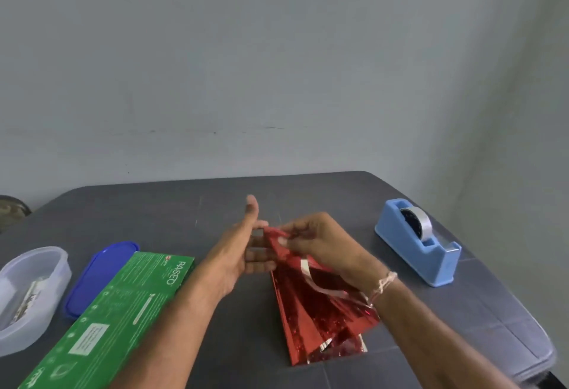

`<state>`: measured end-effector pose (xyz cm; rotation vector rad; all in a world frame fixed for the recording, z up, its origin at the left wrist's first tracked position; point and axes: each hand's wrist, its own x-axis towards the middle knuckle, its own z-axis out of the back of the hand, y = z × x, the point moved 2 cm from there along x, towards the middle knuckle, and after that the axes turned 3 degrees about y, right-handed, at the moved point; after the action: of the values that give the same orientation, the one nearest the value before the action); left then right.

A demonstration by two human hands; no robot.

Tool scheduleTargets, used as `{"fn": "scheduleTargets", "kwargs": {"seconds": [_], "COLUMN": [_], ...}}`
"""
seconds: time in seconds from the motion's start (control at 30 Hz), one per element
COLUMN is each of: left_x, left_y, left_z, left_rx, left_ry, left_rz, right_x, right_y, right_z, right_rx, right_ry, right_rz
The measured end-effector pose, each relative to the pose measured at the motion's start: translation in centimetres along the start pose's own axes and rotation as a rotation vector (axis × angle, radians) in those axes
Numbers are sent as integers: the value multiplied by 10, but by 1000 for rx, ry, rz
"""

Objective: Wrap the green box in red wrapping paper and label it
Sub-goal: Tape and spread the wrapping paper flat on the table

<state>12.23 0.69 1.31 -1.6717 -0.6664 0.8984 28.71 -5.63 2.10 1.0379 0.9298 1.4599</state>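
Note:
A long flat green box (pixel 117 311) lies on the dark grey table (pixel 172 210) at the left, bare of any wrapping. Folded shiny red wrapping paper (pixel 320 317) is lifted at its far end above the table's middle, its near end resting on the surface. My right hand (pixel 320 244) pinches the paper's top corner with curled fingers. My left hand (pixel 243 253) is beside it, thumb up and fingers straight, their tips touching the paper's left edge.
A blue tape dispenser (pixel 418 244) with a roll of clear tape stands at the right. At the far left sits a clear plastic tub (pixel 27 296) with small items inside, its blue lid (pixel 98 274) lying next to the green box. A grey wall rises behind the table.

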Motion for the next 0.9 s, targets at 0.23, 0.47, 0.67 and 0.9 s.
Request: {"fn": "scheduleTargets", "kwargs": {"seconds": [0.23, 0.47, 0.67, 0.9], "left_x": [6, -2, -14, -27], "left_y": [15, 38, 44, 57], "left_z": [11, 30, 38, 49], "left_rx": [114, -189, -455, -93], "left_ry": [-49, 118, 182, 345], "left_rz": [49, -139, -282, -164], "right_x": [-29, -29, -30, -31], "right_y": [11, -41, -89, -64], "right_z": [-15, 22, 15, 39], "right_rx": [-148, 115, 444, 337], "right_ry": [172, -318, -133, -131], "right_rz": [84, -232, -420, -373]}}
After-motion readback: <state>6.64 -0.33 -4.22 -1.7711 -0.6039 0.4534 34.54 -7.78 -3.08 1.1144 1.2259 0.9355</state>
